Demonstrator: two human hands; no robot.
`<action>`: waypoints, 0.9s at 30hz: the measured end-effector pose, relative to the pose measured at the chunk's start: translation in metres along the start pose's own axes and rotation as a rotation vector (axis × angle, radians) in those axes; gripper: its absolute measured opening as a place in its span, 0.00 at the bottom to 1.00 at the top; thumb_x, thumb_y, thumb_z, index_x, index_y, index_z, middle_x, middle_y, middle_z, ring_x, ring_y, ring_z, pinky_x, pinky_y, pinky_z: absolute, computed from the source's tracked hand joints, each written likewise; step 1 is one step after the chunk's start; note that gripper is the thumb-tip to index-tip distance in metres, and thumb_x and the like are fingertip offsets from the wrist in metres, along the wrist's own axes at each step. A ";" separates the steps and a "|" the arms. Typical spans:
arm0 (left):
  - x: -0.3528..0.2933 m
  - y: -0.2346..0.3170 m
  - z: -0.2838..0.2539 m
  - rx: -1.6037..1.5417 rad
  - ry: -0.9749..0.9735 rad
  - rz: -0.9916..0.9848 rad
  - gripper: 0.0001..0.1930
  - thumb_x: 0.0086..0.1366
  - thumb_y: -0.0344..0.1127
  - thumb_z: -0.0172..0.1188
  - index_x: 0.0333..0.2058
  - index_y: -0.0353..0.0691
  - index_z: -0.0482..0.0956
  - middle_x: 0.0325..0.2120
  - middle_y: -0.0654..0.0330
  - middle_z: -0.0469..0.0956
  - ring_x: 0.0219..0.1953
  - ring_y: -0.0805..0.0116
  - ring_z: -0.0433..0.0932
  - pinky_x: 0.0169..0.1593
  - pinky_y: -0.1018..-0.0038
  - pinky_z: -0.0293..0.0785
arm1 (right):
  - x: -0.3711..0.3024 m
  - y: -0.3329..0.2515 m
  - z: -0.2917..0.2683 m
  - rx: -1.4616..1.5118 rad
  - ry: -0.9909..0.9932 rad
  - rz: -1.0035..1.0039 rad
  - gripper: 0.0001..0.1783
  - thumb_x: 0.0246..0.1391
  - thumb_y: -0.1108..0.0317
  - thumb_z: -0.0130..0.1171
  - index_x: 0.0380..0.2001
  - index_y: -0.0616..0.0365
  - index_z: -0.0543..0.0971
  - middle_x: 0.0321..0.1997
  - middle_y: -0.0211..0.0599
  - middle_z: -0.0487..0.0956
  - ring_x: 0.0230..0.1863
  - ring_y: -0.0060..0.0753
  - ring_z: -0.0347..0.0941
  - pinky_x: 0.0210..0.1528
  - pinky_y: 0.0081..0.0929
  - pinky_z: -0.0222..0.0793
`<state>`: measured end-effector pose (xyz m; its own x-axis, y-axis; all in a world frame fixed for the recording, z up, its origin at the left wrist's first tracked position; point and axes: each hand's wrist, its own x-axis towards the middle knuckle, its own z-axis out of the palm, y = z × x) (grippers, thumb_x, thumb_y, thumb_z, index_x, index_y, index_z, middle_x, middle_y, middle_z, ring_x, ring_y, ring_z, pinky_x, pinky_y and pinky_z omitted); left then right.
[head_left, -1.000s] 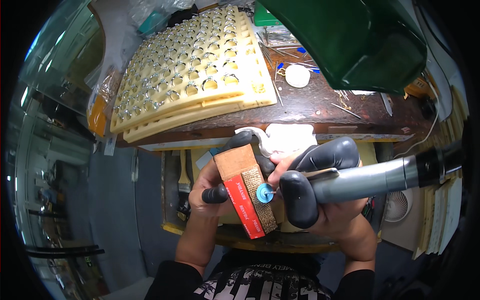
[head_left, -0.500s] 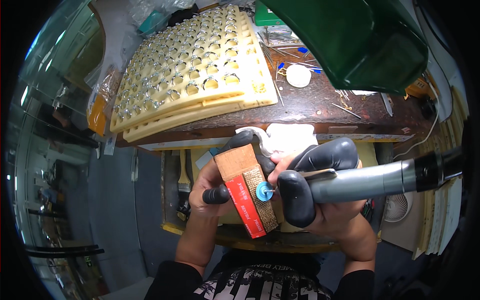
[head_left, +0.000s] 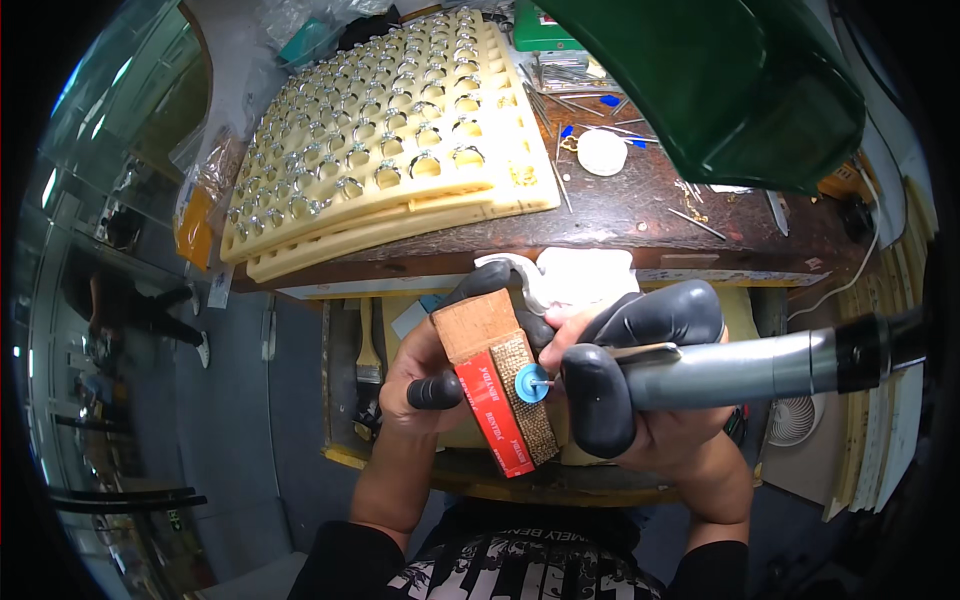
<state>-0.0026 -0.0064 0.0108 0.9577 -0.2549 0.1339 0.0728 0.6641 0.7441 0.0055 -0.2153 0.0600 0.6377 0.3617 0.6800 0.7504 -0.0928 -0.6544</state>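
Head | pinching red-wrapped block (head_left: 495,420) in left grip (head_left: 408,383) | clasping grey handpiece (head_left: 735,373) in right grip (head_left: 608,402), blue disc (head_left: 526,377) over block

At centre, a block (head_left: 494,388) shows a plain tan-brown end, a red side with repeated white lettering, and a gold-brown gridded face. The disc (head_left: 525,377) there is bright blue; the handpiece (head_left: 740,370), right of centre, silver-grey with black. Finger covers (head_left: 436,391) are black. Upper left — cream tray (head_left: 535,170), rows of silvery rings (head_left: 468,150). Upper right — dark green shade (head_left: 740,90).
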 end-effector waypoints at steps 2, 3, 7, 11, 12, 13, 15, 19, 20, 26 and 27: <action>0.000 0.000 0.001 -0.011 -0.002 0.006 0.52 0.49 0.43 0.70 0.66 0.24 0.53 0.67 0.37 0.51 0.61 0.45 0.69 0.61 0.47 0.70 | 0.000 0.000 0.001 0.000 -0.001 0.000 0.14 0.57 0.81 0.60 0.47 0.62 0.77 0.37 0.46 0.80 0.39 0.41 0.81 0.50 0.51 0.77; 0.001 0.000 0.001 -0.017 -0.008 0.006 0.51 0.49 0.43 0.70 0.66 0.24 0.53 0.67 0.37 0.51 0.61 0.45 0.69 0.61 0.47 0.70 | 0.000 0.000 0.001 0.014 -0.007 0.007 0.14 0.57 0.81 0.60 0.47 0.62 0.77 0.37 0.46 0.80 0.39 0.41 0.81 0.51 0.51 0.77; 0.003 0.001 0.002 -0.043 -0.035 0.003 0.51 0.49 0.43 0.70 0.66 0.24 0.53 0.67 0.37 0.52 0.62 0.44 0.68 0.61 0.47 0.70 | -0.001 -0.001 0.001 0.029 -0.014 0.023 0.15 0.57 0.81 0.59 0.48 0.61 0.76 0.37 0.46 0.80 0.41 0.41 0.80 0.52 0.53 0.76; 0.004 -0.001 0.003 -0.061 -0.053 0.001 0.51 0.49 0.42 0.70 0.66 0.24 0.53 0.67 0.37 0.52 0.62 0.43 0.67 0.62 0.47 0.70 | 0.000 -0.001 0.000 -0.009 -0.030 0.025 0.17 0.57 0.81 0.59 0.50 0.60 0.76 0.38 0.46 0.80 0.41 0.42 0.80 0.53 0.53 0.76; 0.003 -0.003 0.003 -0.076 -0.035 0.022 0.51 0.49 0.42 0.71 0.66 0.24 0.53 0.66 0.37 0.52 0.62 0.44 0.68 0.61 0.47 0.70 | 0.003 0.000 0.000 0.029 -0.035 -0.001 0.17 0.57 0.81 0.59 0.49 0.61 0.76 0.38 0.46 0.80 0.41 0.42 0.80 0.52 0.53 0.76; 0.002 -0.005 0.003 -0.091 -0.017 0.044 0.52 0.49 0.42 0.71 0.66 0.24 0.53 0.66 0.37 0.52 0.61 0.44 0.69 0.61 0.47 0.70 | 0.006 0.000 0.000 0.068 -0.039 -0.028 0.16 0.56 0.81 0.59 0.49 0.62 0.76 0.38 0.46 0.80 0.41 0.42 0.80 0.52 0.53 0.76; 0.000 -0.001 0.004 -0.060 -0.009 0.013 0.51 0.50 0.43 0.70 0.66 0.24 0.52 0.66 0.37 0.54 0.60 0.44 0.70 0.61 0.47 0.70 | 0.003 -0.002 -0.001 0.048 -0.048 0.013 0.15 0.57 0.80 0.59 0.48 0.63 0.76 0.38 0.47 0.80 0.41 0.42 0.80 0.54 0.53 0.75; -0.005 -0.001 -0.012 0.006 -0.058 0.010 0.49 0.53 0.43 0.68 0.66 0.23 0.52 0.61 0.36 0.62 0.57 0.44 0.73 0.60 0.48 0.71 | 0.005 -0.012 -0.012 0.222 -0.162 0.332 0.15 0.59 0.63 0.57 0.40 0.67 0.78 0.38 0.50 0.81 0.46 0.44 0.78 0.66 0.54 0.61; -0.003 -0.003 -0.016 0.006 -0.057 0.015 0.49 0.53 0.43 0.68 0.66 0.23 0.52 0.61 0.36 0.62 0.57 0.44 0.73 0.60 0.48 0.71 | 0.006 -0.015 -0.010 0.326 -0.110 0.377 0.18 0.59 0.59 0.56 0.39 0.67 0.78 0.40 0.51 0.81 0.47 0.45 0.78 0.66 0.54 0.61; -0.005 -0.002 -0.010 -0.096 -0.156 0.059 0.43 0.62 0.41 0.64 0.68 0.26 0.51 0.60 0.37 0.66 0.60 0.47 0.72 0.63 0.50 0.68 | 0.003 -0.031 -0.008 0.473 -0.035 0.653 0.28 0.58 0.47 0.56 0.40 0.68 0.79 0.46 0.51 0.82 0.51 0.43 0.77 0.69 0.48 0.59; -0.006 0.000 -0.010 -0.057 -0.146 0.042 0.42 0.63 0.40 0.64 0.67 0.26 0.52 0.60 0.37 0.66 0.60 0.47 0.72 0.63 0.50 0.69 | 0.003 -0.031 -0.008 0.474 -0.040 0.651 0.28 0.58 0.47 0.56 0.40 0.68 0.79 0.46 0.51 0.82 0.51 0.43 0.77 0.69 0.48 0.59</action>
<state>-0.0058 0.0021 0.0033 0.9097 -0.3233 0.2607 0.0535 0.7137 0.6984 -0.0144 -0.2185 0.0855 0.9081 0.4047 0.1074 0.0712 0.1036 -0.9921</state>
